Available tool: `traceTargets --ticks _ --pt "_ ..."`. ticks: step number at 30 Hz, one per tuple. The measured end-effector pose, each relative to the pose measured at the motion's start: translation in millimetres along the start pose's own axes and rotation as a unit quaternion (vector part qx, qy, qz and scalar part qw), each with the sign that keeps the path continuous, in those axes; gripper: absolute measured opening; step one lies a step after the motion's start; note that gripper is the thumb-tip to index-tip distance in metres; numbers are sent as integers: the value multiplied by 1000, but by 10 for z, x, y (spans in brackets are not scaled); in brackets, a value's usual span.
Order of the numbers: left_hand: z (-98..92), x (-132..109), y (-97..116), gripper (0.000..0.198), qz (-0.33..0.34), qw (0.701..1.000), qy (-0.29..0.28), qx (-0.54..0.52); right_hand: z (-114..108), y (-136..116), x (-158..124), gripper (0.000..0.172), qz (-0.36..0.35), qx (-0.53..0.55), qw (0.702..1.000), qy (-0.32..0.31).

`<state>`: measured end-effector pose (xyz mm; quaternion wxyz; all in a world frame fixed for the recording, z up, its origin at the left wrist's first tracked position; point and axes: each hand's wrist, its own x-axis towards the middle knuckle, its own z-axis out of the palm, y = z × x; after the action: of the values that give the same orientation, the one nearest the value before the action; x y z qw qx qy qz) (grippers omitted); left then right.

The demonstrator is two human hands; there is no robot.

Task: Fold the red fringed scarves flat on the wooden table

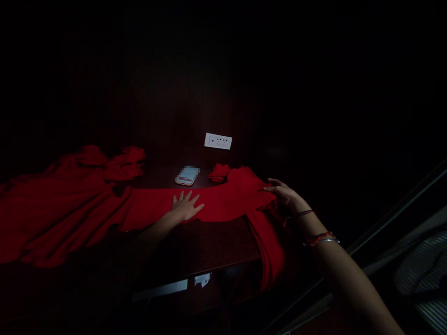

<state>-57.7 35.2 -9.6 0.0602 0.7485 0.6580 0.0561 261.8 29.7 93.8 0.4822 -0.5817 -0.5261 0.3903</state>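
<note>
A long red garment [223,200] lies across a dark wooden table, with its middle part smooth and flat. My left hand [186,208] rests palm down on that smooth part, fingers spread. At the garment's right end is my right hand [284,193], its visible fingers stretched out and apart along the edge of the fabric; the lower fingers are in shadow. On the left the fabric [63,209] gathers into loose folds. Part of the red fabric [267,246] hangs over the table's right edge.
Behind the garment a phone [186,176] lies on the dark table [209,246]. A white socket panel [218,141] is on the wall. Below the tabletop are pale items [202,279]. A fan-like ribbed object [424,265] stands at lower right. Most surroundings are too dark to make out.
</note>
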Motion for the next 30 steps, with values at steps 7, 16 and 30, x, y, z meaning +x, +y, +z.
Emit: traceTargets --ticks 7,16,30 --pt "-2 3 5 64 0 1000 1 2 -245 -136 14 36 -84 -511 846 124" --pt "0 -9 19 66 3 1000 9 -10 529 141 -207 42 -234 -654 718 40" --pt "-38 -29 20 75 -6 999 -40 -11 233 517 388 53 -156 -615 770 65"
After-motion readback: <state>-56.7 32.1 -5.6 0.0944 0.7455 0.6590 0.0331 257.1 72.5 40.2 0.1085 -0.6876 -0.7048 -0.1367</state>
